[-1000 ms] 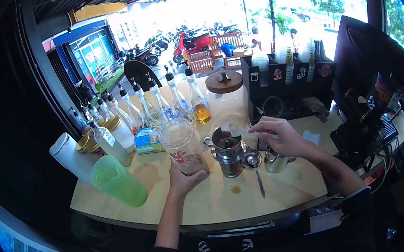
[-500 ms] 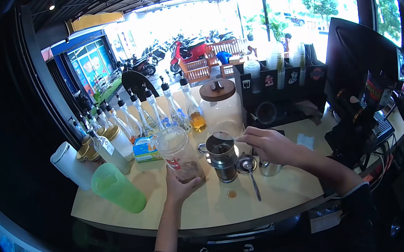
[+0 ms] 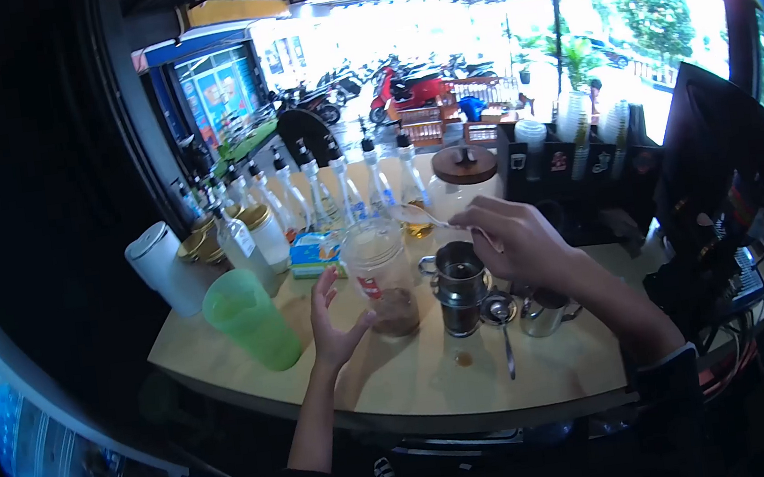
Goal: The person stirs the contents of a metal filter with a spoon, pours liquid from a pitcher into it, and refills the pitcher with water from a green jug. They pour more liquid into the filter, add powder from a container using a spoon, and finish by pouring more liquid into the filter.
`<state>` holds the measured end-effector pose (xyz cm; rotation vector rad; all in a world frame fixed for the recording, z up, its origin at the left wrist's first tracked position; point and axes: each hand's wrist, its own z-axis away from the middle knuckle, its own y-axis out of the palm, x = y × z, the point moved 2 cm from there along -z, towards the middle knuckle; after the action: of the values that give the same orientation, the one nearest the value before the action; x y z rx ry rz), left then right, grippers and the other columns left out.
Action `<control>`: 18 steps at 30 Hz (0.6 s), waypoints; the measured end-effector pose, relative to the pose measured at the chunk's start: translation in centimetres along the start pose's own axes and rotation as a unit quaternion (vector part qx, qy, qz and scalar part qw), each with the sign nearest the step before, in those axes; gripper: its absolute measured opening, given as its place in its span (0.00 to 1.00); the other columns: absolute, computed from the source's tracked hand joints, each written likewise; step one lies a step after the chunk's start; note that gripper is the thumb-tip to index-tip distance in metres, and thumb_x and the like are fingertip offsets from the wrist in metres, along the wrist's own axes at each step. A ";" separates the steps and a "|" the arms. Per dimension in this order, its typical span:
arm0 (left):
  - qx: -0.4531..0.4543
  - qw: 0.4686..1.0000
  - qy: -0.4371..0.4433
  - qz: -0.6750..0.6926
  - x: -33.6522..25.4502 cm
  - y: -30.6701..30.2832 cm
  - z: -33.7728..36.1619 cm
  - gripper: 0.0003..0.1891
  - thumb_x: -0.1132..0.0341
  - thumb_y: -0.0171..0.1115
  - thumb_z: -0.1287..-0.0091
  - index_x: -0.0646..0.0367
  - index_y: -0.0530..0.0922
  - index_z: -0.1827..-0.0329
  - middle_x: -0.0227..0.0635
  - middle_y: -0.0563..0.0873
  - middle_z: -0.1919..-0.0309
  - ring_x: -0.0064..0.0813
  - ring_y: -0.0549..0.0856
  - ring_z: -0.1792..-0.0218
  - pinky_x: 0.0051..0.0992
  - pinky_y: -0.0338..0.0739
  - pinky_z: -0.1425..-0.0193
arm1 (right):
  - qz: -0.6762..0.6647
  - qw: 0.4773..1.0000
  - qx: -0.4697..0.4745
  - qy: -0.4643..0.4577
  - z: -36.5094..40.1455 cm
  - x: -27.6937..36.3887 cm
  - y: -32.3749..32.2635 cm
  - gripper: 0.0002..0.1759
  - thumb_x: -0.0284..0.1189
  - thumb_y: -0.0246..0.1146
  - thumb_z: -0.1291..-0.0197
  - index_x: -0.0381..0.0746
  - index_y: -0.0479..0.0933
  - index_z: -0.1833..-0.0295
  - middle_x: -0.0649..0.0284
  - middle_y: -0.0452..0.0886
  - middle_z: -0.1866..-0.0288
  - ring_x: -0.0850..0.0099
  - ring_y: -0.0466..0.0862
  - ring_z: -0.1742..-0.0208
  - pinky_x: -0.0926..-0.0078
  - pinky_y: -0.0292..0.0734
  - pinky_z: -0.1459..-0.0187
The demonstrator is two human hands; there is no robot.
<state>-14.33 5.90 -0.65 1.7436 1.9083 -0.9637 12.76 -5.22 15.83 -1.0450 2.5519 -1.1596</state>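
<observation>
My left hand [image 3: 335, 324] has its fingers spread beside a clear plastic cup [image 3: 378, 272] that stands on the counter with brown contents at its bottom. Whether its thumb touches the cup I cannot tell. My right hand [image 3: 518, 237] is closed on the handle of a clear spoon [image 3: 412, 215], whose bowl is over the cup's right rim. Below and left of that hand stands a metal drip filter [image 3: 461, 291] with a dark inside. To its right, a metal spoon [image 3: 508, 347] lies across a small round dish [image 3: 497, 306], near a metal cup [image 3: 541, 314].
A green pitcher [image 3: 252, 321] stands at the left. Pump bottles [image 3: 343, 186] line the back, with a blue-green box [image 3: 315, 255] before them. Behind the filter is a wooden-lidded glass jar [image 3: 465, 177]. A black cup holder [image 3: 581, 169] and a dark screen [image 3: 719, 134] are at the right.
My left hand has loosened from the clear cup and its fingers have spread. My right hand has lifted the clear spoon from the drip filter toward the cup. The camera view has shifted.
</observation>
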 end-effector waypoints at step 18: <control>-0.022 0.997 0.075 -0.009 -7.4 -0.4 2.8 0.27 0.69 0.70 0.44 0.61 0.71 0.40 0.45 0.77 0.41 0.39 0.76 0.39 0.37 0.71 0.37 | 0.114 0.984 0.043 -0.132 -5.2 -1.1 6.3 0.11 0.20 0.61 0.51 0.39 0.80 0.60 0.61 0.83 0.56 0.63 0.81 0.50 0.64 0.71 0.44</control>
<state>-14.07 -1.28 2.58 1.8211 2.0252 -0.8115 8.12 1.49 14.77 -0.7997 2.3206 -0.9900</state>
